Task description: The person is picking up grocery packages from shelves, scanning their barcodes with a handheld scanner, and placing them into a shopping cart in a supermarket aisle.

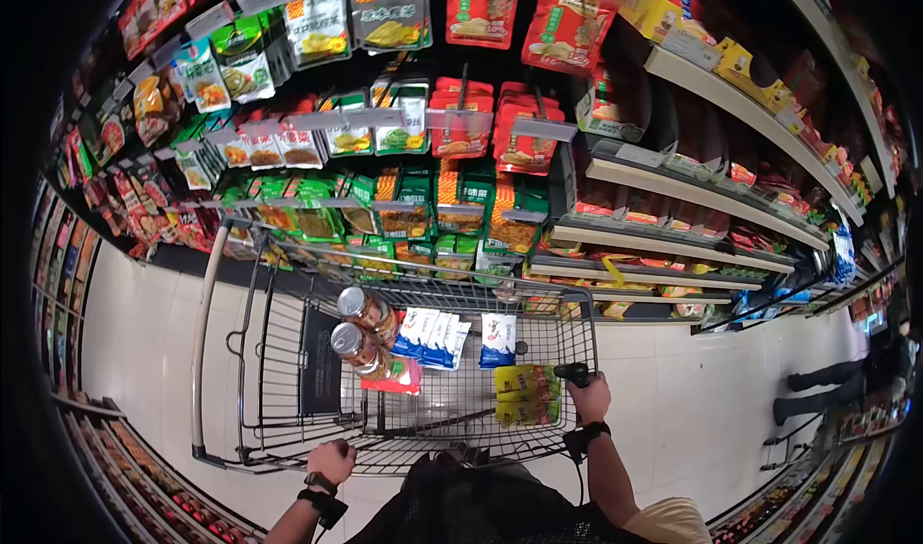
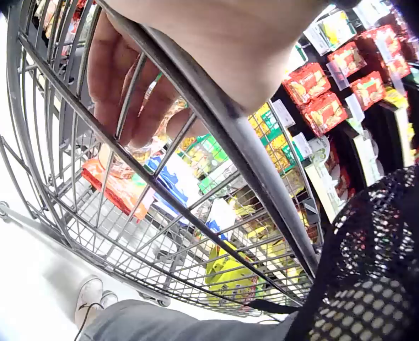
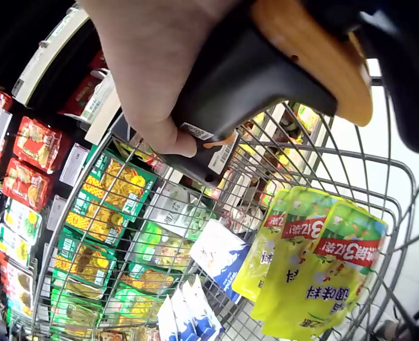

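In the head view my left hand (image 1: 332, 459) is on the near rim of a wire shopping cart (image 1: 197, 352). The left wrist view shows its fingers (image 2: 110, 78) bent over the rim, inside the basket. My right hand (image 1: 589, 398) grips a black device (image 1: 571, 371) at the cart's right end; the right wrist view shows this black and orange handheld device (image 3: 231, 92) with my thumb along it. Below it lie yellow-green pouches (image 3: 316, 270) and blue-white packets (image 3: 220, 256). Two lidded jars (image 1: 361, 347) lie by a red packet (image 1: 394, 381) at the basket's left.
Shelves (image 1: 673, 184) and hanging rows of food packets (image 1: 461, 131) stand beyond the cart. Pale floor (image 1: 654, 390) extends right of it, where a person's dark-clothed legs (image 1: 827, 390) show. More shelving (image 1: 67, 265) stands at the far left.
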`<state>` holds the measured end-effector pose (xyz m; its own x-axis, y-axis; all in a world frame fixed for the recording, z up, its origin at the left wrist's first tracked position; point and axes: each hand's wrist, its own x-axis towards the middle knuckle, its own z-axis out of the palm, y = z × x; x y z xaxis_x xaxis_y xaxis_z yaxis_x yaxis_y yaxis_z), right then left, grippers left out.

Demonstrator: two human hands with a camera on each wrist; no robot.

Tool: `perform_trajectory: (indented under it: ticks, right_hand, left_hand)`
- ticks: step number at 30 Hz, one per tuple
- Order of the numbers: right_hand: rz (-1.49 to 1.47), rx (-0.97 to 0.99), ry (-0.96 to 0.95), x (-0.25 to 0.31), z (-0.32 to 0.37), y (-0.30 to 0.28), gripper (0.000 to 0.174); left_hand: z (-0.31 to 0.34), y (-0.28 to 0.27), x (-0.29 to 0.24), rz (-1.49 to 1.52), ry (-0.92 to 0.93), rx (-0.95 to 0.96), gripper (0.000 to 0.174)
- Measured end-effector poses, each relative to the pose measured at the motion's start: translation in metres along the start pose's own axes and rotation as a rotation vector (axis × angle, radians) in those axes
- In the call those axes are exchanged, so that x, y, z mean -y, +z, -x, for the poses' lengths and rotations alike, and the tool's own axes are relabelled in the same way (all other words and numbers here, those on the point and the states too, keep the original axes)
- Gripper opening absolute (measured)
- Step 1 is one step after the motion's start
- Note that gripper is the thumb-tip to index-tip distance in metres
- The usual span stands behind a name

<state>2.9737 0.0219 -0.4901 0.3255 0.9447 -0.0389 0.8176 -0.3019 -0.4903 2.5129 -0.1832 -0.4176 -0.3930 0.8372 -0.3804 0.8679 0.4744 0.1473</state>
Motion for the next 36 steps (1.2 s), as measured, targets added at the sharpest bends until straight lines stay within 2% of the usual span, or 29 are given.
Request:
perform_trajectory:
  ticks: [6, 13, 17, 18, 20, 21, 23, 25, 27, 28, 29, 31, 32, 33, 34, 35, 36]
  right_hand:
    - [0.015, -0.047, -0.033, -0.019, -0.008, -0.008, 0.031]
    - [0.023, -0.016, -0.016, -0.034, -0.020, -0.025, 0.033]
    - [0.003, -0.056, -0.055, -0.055, -0.029, -0.027, 0.034]
    - [0.007, -0.029, -0.030, -0.053, -0.032, -0.034, 0.034]
    - [0.002, -0.011, -0.048, -0.062, -0.037, -0.037, 0.035]
    - [-0.001, 0.002, -0.050, -0.066, -0.038, -0.041, 0.035]
    - [0.000, 0.033, -0.020, -0.069, -0.043, -0.046, 0.037]
    - [0.014, 0.082, 0.008, -0.076, -0.046, -0.053, 0.040]
    - [0.006, 0.035, -0.016, -0.083, -0.051, -0.052, 0.040]
    - [0.009, 0.050, -0.028, -0.086, -0.053, -0.054, 0.040]
    - [0.011, 0.066, -0.007, -0.089, -0.055, -0.055, 0.041]
    - [0.021, 0.101, 0.004, -0.096, -0.061, -0.056, 0.042]
    - [0.026, 0.073, -0.012, -0.101, -0.064, -0.055, 0.043]
    - [0.031, 0.043, -0.029, -0.107, -0.066, -0.053, 0.044]
    - [0.023, 0.064, -0.005, -0.109, -0.067, -0.056, 0.040]
    - [-0.014, 0.066, 0.074, -0.111, -0.068, -0.056, 0.044]
    - [0.024, 0.061, 0.035, -0.113, -0.069, -0.057, 0.046]
  left_hand:
    - [0.005, 0.007, -0.017, -0.002, 0.067, -0.060, 0.025]
    - [0.013, 0.010, -0.041, -0.012, 0.128, -0.038, 0.026]
    - [0.016, 0.018, -0.047, 0.095, 0.161, -0.005, 0.025]
    - [0.020, 0.006, -0.056, 0.150, 0.163, 0.031, 0.022]
    - [0.024, -0.013, -0.066, 0.417, 0.378, -0.010, 0.023]
    - [0.033, -0.057, -0.087, 0.540, 0.469, -0.020, 0.024]
    - [0.067, -0.146, -0.135, 0.587, 0.483, -0.285, 0.026]
    - [0.105, -0.211, -0.148, 0.754, 0.581, -0.504, 0.028]
    - [0.123, -0.234, -0.126, 0.784, 0.960, -0.224, 0.031]
    - [0.124, -0.239, -0.131, 0.766, 1.023, 0.030, 0.030]
    - [0.124, -0.230, -0.137, 0.741, 0.949, 0.228, 0.030]
    - [0.124, -0.207, -0.148, 0.481, 0.722, 0.464, 0.031]
    - [0.123, -0.196, -0.147, 0.324, 0.706, 0.492, 0.034]
    - [0.123, -0.185, -0.149, 0.408, 0.806, 0.532, 0.031]
    - [0.128, -0.186, -0.157, 0.539, 0.857, 0.650, 0.031]
    - [0.132, -0.191, -0.171, 0.680, 0.902, 0.765, 0.030]
    - [0.137, -0.200, -0.185, 0.748, 1.064, 0.808, 0.030]
